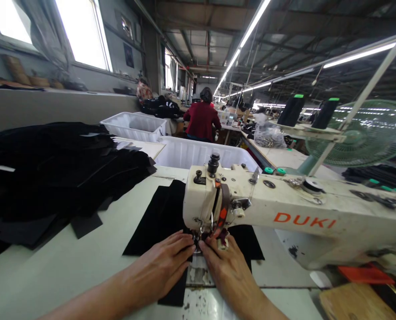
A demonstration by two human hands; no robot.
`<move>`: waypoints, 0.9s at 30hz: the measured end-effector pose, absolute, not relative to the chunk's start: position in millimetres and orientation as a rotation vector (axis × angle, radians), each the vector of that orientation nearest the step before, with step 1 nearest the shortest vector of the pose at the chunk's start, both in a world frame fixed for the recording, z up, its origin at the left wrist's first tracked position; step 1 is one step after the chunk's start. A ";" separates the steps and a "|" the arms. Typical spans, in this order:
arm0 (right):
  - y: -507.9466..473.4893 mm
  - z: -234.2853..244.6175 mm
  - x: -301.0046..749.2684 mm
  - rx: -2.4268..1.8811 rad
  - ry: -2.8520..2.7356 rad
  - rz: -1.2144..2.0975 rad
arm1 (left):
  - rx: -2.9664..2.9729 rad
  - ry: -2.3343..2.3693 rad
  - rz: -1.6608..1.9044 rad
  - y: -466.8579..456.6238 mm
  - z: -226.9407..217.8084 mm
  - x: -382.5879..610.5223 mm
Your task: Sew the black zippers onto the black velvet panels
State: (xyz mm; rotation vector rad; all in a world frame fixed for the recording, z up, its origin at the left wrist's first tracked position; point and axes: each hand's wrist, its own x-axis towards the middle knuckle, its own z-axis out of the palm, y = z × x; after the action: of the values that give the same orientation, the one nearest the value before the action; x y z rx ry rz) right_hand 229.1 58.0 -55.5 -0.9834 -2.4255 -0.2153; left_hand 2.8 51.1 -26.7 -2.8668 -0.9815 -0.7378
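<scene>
Black fabric lies under the head of a cream sewing machine marked "DUKI". Just left of the presser foot, my left hand rests on the fabric with its fingers stretched out and lying flat. Close on the other side is my right hand, its thumb and index finger together at the fabric beside the foot. The machine head partly hides its other fingers. A strip of the fabric shows in front of my left hand, and another part extends to the right behind my right hand.
A large pile of black cut pieces covers the table's left side. White plastic bins stand behind the machine. Dark thread cones and a green fan are at right. A person in dark red sits further back.
</scene>
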 end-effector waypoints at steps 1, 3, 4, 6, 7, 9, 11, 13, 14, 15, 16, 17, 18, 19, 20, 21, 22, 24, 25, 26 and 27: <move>57.9 -54.3 228.6 -0.995 -2.425 -0.202 | -2.855 -0.974 -0.743 52.1 -27.0 2.4; 58.1 -51.6 227.4 -1.021 -2.418 -0.185 | -2.840 -0.965 -0.761 54.5 -28.2 1.8; 58.4 -50.3 226.8 -1.033 -2.413 -0.182 | -2.837 -0.967 -0.776 55.7 -29.1 1.6; 59.1 -48.1 226.4 -1.049 -2.395 -0.179 | -2.837 -0.976 -0.803 57.7 -31.5 1.2; 59.3 -47.5 226.5 -1.053 -2.386 -0.175 | -2.837 -0.983 -0.813 58.5 -32.8 0.9; 59.3 -47.0 227.3 -1.056 -2.361 -0.161 | -2.841 -1.000 -0.822 59.6 -35.6 0.2; 59.0 -47.0 228.3 -1.059 -2.338 -0.149 | -2.843 -1.010 -0.824 60.2 -38.1 -0.8; 58.5 -46.1 228.4 -1.055 -2.330 -0.145 | -2.859 -1.007 -0.810 60.6 -39.4 -1.4; 58.1 -45.1 228.0 -1.052 -2.327 -0.145 | -2.871 -1.009 -0.805 60.8 -39.4 -1.4; 57.7 -43.7 227.3 -1.050 -2.328 -0.143 | -2.884 -1.010 -0.808 60.9 -38.9 -1.3; 57.3 -42.0 226.5 -1.047 -2.324 -0.144 | -2.901 -1.015 -0.815 60.9 -38.0 -0.9; 56.9 -40.5 225.7 -1.042 -2.320 -0.146 | -2.923 -1.025 -0.824 60.7 -36.7 -0.4; 56.7 -39.3 225.2 -1.036 -2.314 -0.151 | -2.946 -1.041 -0.833 60.3 -35.3 0.1; 56.9 -38.8 225.3 -1.027 -2.307 -0.162 | -2.967 -1.060 -0.834 59.8 -33.8 0.5; 57.8 -39.3 226.2 -1.016 -2.303 -0.181 | -2.985 -1.080 -0.831 59.1 -32.3 0.8; 59.5 -40.9 228.0 -1.003 -2.307 -0.208 | -2.997 -1.098 -0.828 58.2 -31.0 0.7; 62.2 -43.5 230.7 -0.982 -2.324 -0.248 | -3.004 -1.109 -0.824 57.3 -30.0 0.4; 70.0 -50.6 237.6 -0.920 -2.396 -0.362 | -3.002 -1.124 -0.824 55.0 -29.2 -0.9; 74.2 -54.2 240.9 -0.871 -2.436 -0.430 | -2.997 -1.135 -0.826 53.8 -29.7 -1.6; 77.6 -57.4 243.2 -0.809 -2.460 -0.499 | -2.985 -1.152 -0.826 52.6 -31.0 -2.2; 79.4 -59.8 244.2 -0.750 -2.461 -0.557 | -2.967 -1.180 -0.820 51.7 -33.2 -2.4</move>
State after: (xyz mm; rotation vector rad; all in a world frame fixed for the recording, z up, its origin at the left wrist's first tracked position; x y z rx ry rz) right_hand 244.2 79.4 -59.8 -0.7502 -2.4609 -0.5571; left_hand -2.4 51.7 -33.2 -2.9667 -1.1799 -0.8199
